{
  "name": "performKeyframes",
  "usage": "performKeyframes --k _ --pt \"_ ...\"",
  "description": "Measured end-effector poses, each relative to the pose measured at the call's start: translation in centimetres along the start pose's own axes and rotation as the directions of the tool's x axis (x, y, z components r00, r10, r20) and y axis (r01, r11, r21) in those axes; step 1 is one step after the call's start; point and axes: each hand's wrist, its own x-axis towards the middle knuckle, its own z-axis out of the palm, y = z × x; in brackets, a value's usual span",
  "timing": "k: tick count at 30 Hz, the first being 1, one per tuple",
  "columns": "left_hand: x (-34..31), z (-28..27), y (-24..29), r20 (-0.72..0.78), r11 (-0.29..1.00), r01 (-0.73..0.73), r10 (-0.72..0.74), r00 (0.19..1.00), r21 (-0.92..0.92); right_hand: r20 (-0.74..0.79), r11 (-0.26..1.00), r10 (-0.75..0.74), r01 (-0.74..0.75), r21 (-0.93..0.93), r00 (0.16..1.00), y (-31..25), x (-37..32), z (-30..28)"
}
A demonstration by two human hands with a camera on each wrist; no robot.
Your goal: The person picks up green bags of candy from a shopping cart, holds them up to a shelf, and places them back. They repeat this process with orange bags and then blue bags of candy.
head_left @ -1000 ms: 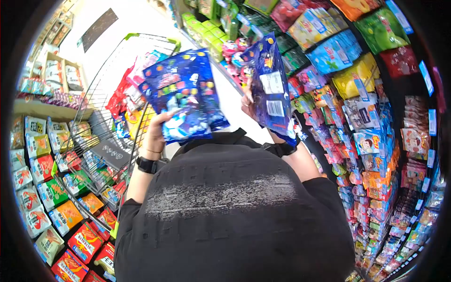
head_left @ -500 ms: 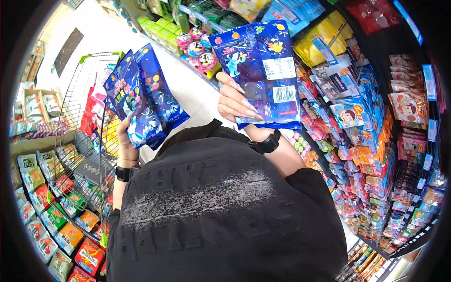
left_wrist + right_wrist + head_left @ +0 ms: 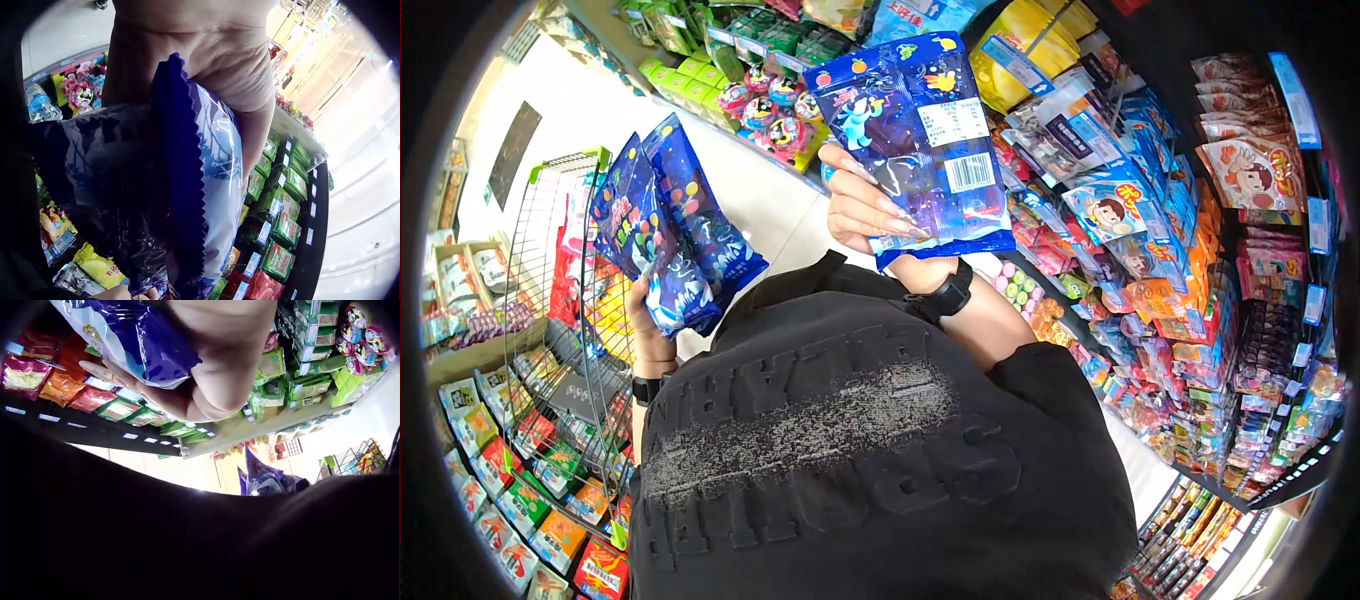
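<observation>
In the head view my left hand (image 3: 646, 325) grips a pair of dark blue candy bags by their lower ends, a front one (image 3: 632, 220) with colourful lettering and another (image 3: 700, 215) behind it. They lean to the left near the cart. My right hand (image 3: 858, 205) holds a similar blue candy bag (image 3: 895, 125) at its lower left, thumb hidden behind it and long-nailed fingers across its surface. Its white label and barcode face me. The left wrist view shows a bag's zigzag-cut seal (image 3: 194, 162) close below the palm. In the right wrist view, fingers (image 3: 150, 394) lie along the bag.
A wire shopping cart (image 3: 550, 240) with red and yellow packs stands at the left. Beside it lie rows of boxed snacks (image 3: 525, 500). Hanging candy packs (image 3: 1190, 300) line the right, and round colourful toys (image 3: 775, 115) sit on the shelf ahead.
The right hand's bag has turned from nearly edge-on to show its back, and moved left. The left hand's bags have shifted left and lower, now tilted. The view has swung right.
</observation>
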Motion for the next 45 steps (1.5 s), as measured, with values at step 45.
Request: performKeyframes --k 45 --pt "4.4 6.1 2.2 0.199 0.841 0.449 -0.516 0.833 0.302 -0.454 0.433 -0.811 -0.143 -0.89 0.37 6.0 1.9 -2.6"
